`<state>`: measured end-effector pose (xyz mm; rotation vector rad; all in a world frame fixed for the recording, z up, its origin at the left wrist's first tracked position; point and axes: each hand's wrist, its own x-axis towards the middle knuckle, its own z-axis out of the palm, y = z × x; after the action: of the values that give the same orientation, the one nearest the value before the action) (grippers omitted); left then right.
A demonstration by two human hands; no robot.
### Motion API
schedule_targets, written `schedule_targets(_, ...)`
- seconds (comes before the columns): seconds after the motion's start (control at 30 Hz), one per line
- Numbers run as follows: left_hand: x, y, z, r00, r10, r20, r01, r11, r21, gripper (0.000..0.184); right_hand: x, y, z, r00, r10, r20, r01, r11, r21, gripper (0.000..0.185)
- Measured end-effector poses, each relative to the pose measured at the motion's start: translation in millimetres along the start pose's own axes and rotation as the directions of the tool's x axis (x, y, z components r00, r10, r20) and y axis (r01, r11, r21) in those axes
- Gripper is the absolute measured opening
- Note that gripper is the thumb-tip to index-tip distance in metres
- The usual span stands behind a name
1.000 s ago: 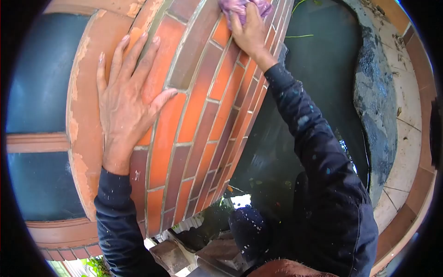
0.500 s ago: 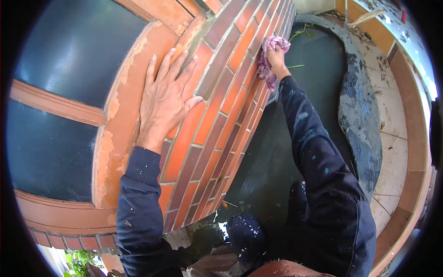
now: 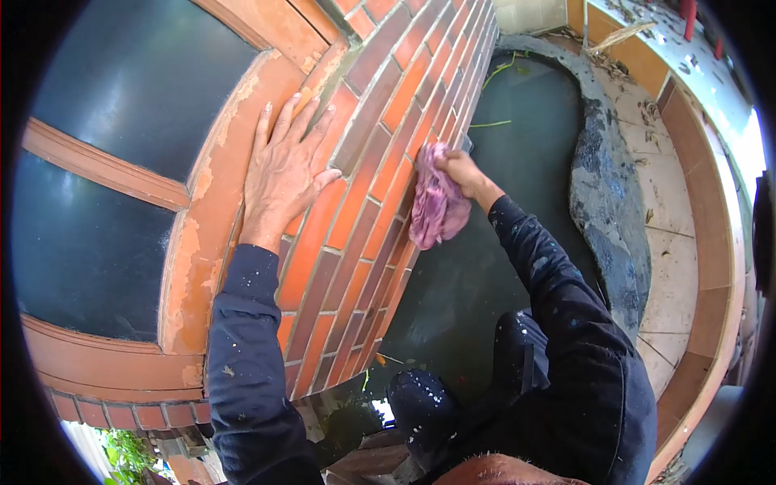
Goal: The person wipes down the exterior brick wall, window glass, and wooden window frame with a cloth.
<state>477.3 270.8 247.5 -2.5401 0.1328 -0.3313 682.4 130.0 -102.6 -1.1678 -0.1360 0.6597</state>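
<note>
My right hand (image 3: pixel 462 173) grips a crumpled pinkish-purple rag (image 3: pixel 437 206), which hangs against the lower part of the brick wall (image 3: pixel 353 214). The wall has orange and dark brown bricks with pale joints. Flat on the wall's edge, beside the wooden window frame, rests my left hand (image 3: pixel 284 166) with its fingers spread. Paint peels from the orange-brown frame (image 3: pixel 212 190) near that hand. Part of the rag is hidden inside my right fist.
Dark standing water (image 3: pixel 517 153) lies below the wall, with green stems floating in it. A rough grey stone rim (image 3: pixel 608 190) borders it, then a tiled ledge (image 3: pixel 669 234) with dry leaves. Dark window panes (image 3: pixel 145 89) are at left. My knees show below.
My right hand has moved the rag down along the wall, closer to me, and the rag now hangs more loosely. My left hand stays in place on the wall.
</note>
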Motion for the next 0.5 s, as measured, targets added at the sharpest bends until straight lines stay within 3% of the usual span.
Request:
schedule_targets(0.03,0.0,0.2,0.2,1.000,0.000,-0.007,0.000,1.000,-0.010,0.086,2.1,-23.4,4.8,0.976,-0.128,-0.174,0.116,0.990,-0.078,0.048)
schedule_targets(0.07,-1.4,0.6,2.3,1.000,0.001,-0.007,-0.001,1.000,-0.023,0.086,50.7,-19.2,-10.6,0.972,-0.081,-0.220,0.116,0.982,0.148,0.044)
schedule_targets(0.1,-1.1,-0.5,2.8,1.000,-0.006,-0.003,0.006,1.000,-0.017,0.086,76.9,-38.6,-18.0,0.964,-0.142,-0.226,0.197,0.950,0.242,0.043)
schedule_targets(0.13,-0.7,-0.5,1.7,1.000,-0.007,-0.002,0.007,1.000,-0.007,0.086,73.4,-73.3,-10.4,0.890,-0.340,-0.305,0.386,0.916,0.106,0.045)
schedule_targets(0.17,-1.5,0.6,2.2,1.000,-0.003,0.004,0.003,1.000,-0.001,0.086,114.7,-84.7,-19.0,0.769,-0.488,-0.412,0.388,0.870,-0.306,0.044)
schedule_targets(0.2,-1.5,0.7,4.1,1.000,-0.004,0.013,0.004,1.000,0.001,0.086,151.7,-88.9,-25.1,0.622,-0.647,-0.441,0.368,0.738,-0.565,0.042)
schedule_targets(0.23,-1.4,-0.5,5.7,1.000,-0.002,0.003,0.002,1.000,-0.006,0.085,153.6,-100.4,-21.7,0.594,-0.744,-0.307,0.270,0.543,-0.795,0.034)
schedule_targets(0.3,-2.7,-3.6,5.8,1.000,-0.007,-0.002,0.007,1.000,-0.017,0.085,120.4,-122.0,5.4,0.710,-0.676,-0.200,0.153,0.425,-0.892,0.026)
schedule_targets(0.33,-2.8,-3.5,4.9,1.000,-0.005,0.004,0.005,1.000,-0.010,0.085,115.2,-113.3,12.6,0.713,-0.673,-0.196,0.150,0.420,-0.895,0.026)
schedule_targets(0.4,-1.2,-1.2,5.3,1.000,0.003,-0.006,-0.003,1.000,-0.017,0.085,102.6,-99.2,14.5,0.726,-0.665,0.174,0.229,-0.005,-0.973,0.021)
schedule_targets(0.43,-2.3,-1.2,5.8,1.000,0.002,-0.004,-0.002,1.000,-0.014,0.086,81.9,-87.7,17.1,0.725,-0.624,0.293,0.285,-0.115,-0.951,0.018)
schedule_targets(0.5,-1.1,-2.4,4.5,1.000,-0.002,-0.021,0.002,1.000,-0.006,0.086,52.5,-72.5,28.4,0.686,-0.691,0.227,0.363,0.054,-0.930,0.017)
